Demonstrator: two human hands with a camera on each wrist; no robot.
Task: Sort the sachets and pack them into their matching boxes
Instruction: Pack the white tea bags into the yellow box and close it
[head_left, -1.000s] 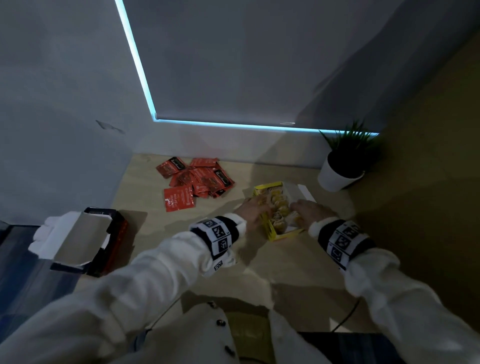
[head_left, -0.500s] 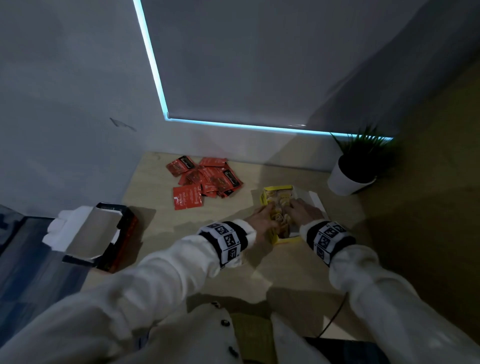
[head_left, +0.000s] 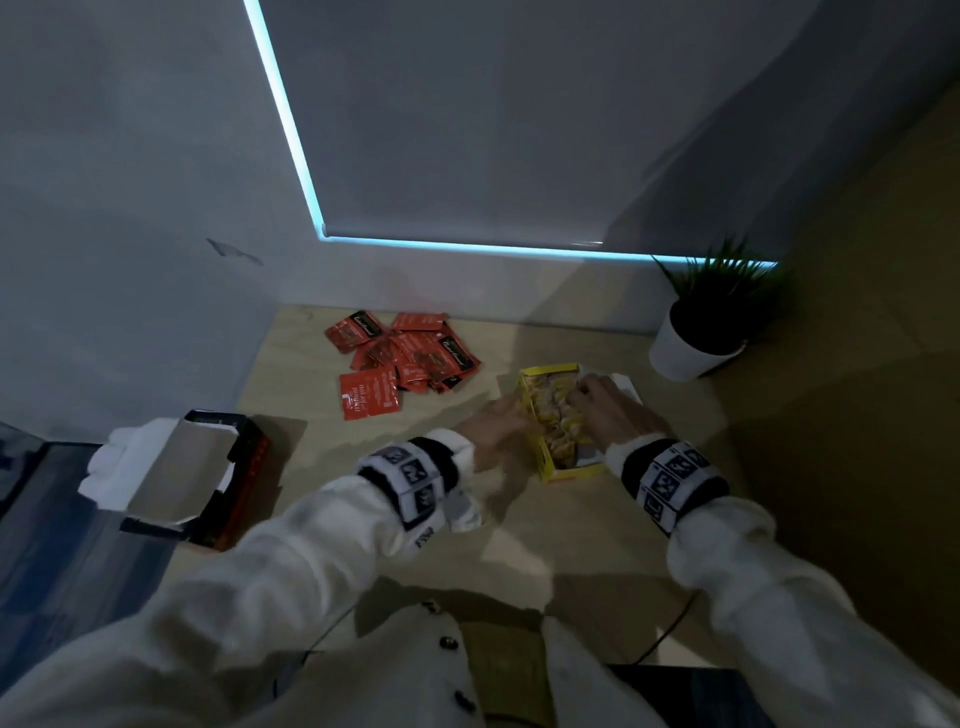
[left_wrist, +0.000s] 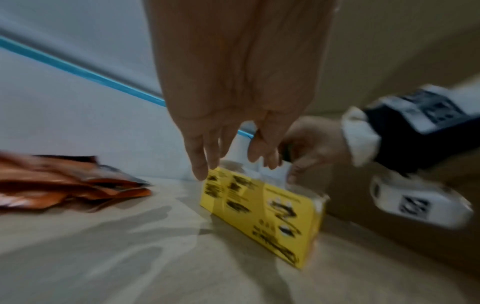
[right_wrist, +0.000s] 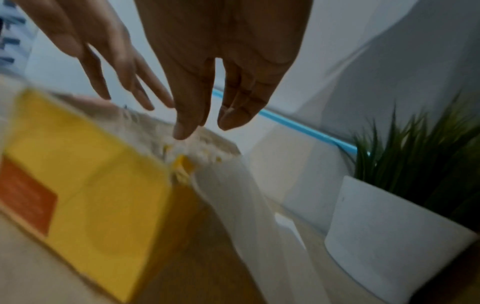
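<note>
My table (head_left: 322, 447) looks like pale wood, smooth and matt. The yellow box (left_wrist: 259, 207) is printed cardboard with a dull sheen, its open flap (right_wrist: 233, 197) plain white card. The red sachets (head_left: 410, 353) look like glossy foil or plastic, crinkled. The red box (head_left: 249, 467) is card, matt grey inside. My sleeves (head_left: 291, 561) are soft white cloth. The pot (right_wrist: 384, 236) looks smooth, matt white.

We note a yellow box (head_left: 545, 457) with black print and an orange panel, yellow sachets (head_left: 553, 415) inside. Far left: red sachets (head_left: 405, 358) with black bands. Near left: black-and-red box (head_left: 244, 457). White pot (head_left: 680, 358), green plant (head_left: 722, 280). Wristbands (head_left: 670, 483) black-and-white, square-patterned.
</note>
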